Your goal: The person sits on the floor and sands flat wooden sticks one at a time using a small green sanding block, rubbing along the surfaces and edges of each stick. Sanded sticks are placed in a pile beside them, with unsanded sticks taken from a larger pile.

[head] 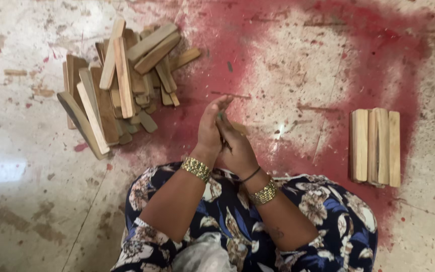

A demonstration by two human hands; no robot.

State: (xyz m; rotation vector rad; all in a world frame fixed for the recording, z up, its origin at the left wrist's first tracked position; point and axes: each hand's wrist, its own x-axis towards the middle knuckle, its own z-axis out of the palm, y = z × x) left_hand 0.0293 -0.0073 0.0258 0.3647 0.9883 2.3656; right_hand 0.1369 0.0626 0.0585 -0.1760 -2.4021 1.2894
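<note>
Between two wood stacks, both hands (223,135) clasp a stick (238,128).

A rough workshop floor is seen, of the kind used for small hand woodwork. Bare concrete (36,201) is shown, worn, blotched and stained with a broad red patch (258,45). A loose heap of cut wooden slats (119,80) is piled to one side; a small squared stack of like pieces (376,146) is laid well apart on the other. Chips and splinters are scattered about. No bench or furniture is used: the work is done seated on the floor itself.
</note>
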